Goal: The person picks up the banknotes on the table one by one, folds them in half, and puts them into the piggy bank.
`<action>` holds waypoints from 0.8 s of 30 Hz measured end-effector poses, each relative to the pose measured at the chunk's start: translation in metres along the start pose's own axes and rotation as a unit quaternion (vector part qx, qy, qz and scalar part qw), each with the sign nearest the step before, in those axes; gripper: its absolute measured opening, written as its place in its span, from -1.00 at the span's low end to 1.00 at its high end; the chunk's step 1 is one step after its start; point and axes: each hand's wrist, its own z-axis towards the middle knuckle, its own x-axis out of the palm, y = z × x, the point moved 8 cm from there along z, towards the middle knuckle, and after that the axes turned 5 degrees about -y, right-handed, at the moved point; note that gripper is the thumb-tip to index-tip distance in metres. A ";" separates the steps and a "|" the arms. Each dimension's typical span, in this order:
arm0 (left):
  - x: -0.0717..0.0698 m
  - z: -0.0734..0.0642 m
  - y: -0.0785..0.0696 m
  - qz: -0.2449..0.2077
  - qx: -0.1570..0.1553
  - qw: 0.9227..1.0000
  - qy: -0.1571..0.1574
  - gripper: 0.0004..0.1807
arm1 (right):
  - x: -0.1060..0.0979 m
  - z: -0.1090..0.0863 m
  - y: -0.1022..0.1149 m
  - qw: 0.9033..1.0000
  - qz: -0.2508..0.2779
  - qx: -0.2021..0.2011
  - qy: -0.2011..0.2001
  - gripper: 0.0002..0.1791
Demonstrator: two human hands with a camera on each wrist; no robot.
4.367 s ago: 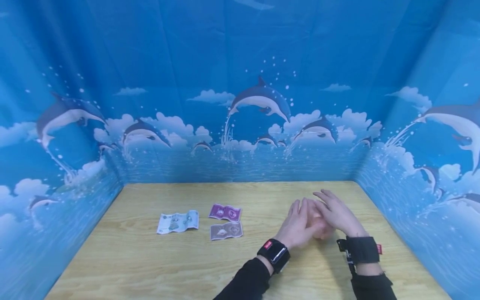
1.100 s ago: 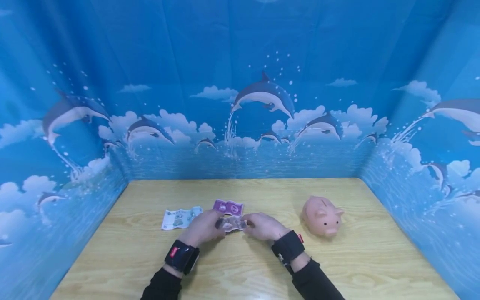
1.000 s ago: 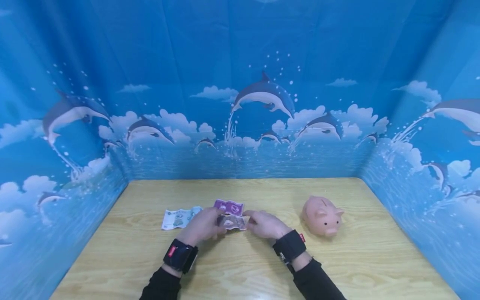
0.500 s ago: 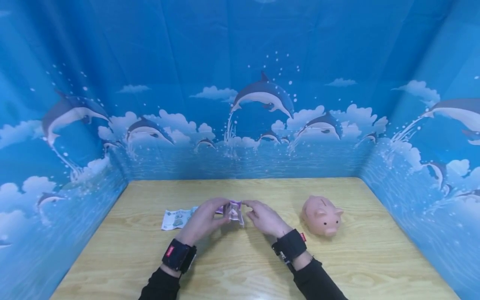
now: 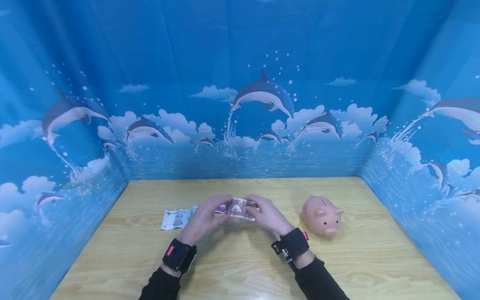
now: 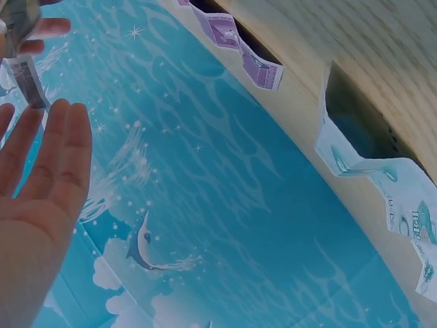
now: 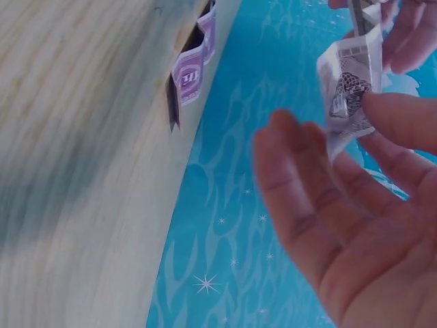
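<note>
A creased brownish banknote (image 5: pixel 237 207) is held up between the two hands in the head view, above the table's middle. My left hand (image 5: pixel 204 216) pinches its left end, thumb below and fingers above. At the other end, my right hand (image 5: pixel 270 214) grips the note; the right wrist view shows the thumb pressed on the folded banknote (image 7: pixel 349 82). Just behind the left fingers lies a purple banknote (image 5: pixel 221 208), mostly covered in the head view. Left of that hand is a pale teal banknote (image 5: pixel 178 218), its right end hidden.
A pink piggy bank (image 5: pixel 321 216) with a slot on top stands right of the right hand. The wooden table (image 5: pixel 240 271) is bounded at its back and sides by a blue dolphin-print cloth (image 5: pixel 240 162).
Earlier both hands were round the piggy bank at the right. They have since moved left to the brownish banknote, and lifted it off the table, and the right hand now grips its right end.
</note>
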 end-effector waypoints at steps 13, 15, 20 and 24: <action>0.012 -0.003 -0.002 -0.022 -0.015 1.000 -0.003 -0.29 | -0.012 0.001 0.007 0.999 0.027 -0.001 -0.040 -0.82; 0.014 -0.003 -0.002 -0.024 -0.030 0.999 -0.008 -0.27 | -0.011 0.001 0.011 0.999 0.027 -0.009 -0.041 -0.82; 0.017 -0.003 0.000 -0.034 -0.070 0.997 -0.023 -0.28 | -0.010 0.000 0.017 0.998 0.028 -0.024 -0.045 -0.81; 0.019 -0.003 0.000 -0.058 -0.077 0.995 -0.032 -0.32 | -0.011 -0.001 0.019 0.998 0.032 -0.025 -0.053 -0.80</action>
